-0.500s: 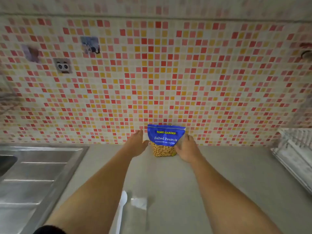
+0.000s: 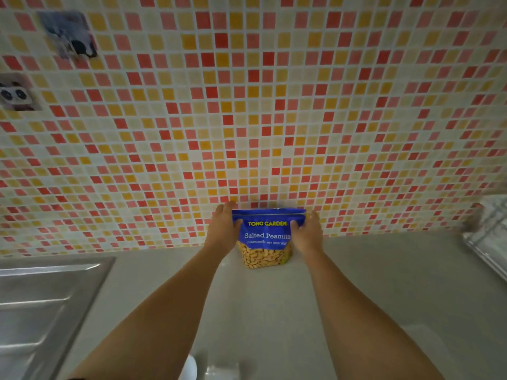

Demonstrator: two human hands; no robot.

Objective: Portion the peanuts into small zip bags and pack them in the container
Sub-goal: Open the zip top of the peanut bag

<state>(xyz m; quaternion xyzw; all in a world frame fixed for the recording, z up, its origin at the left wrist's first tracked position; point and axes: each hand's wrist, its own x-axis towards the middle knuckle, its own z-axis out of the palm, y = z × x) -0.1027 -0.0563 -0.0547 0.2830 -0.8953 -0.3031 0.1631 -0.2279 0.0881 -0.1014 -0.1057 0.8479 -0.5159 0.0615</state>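
You face a pale grey matte countertop [image 2: 356, 297] that runs back to a wall of small red, orange and cream mosaic tiles [image 2: 274, 105]; a stainless steel sink [image 2: 41, 311] sits at your left. At the right edge a blurred wire rack [image 2: 491, 231] is cut off, a square wall sticker [image 2: 68, 34] at the upper left is hard to make out, and a white rounded object [image 2: 189, 368] at the bottom edge is mostly out of frame. The blue foil bag of salted peanuts [image 2: 267, 242] (clear window below, nuts showing) stands upright on the counter close to the wall. Your left hand [image 2: 223, 229] and right hand [image 2: 307, 231] each grip an upper corner, thumbs on the front, fingers curled behind.
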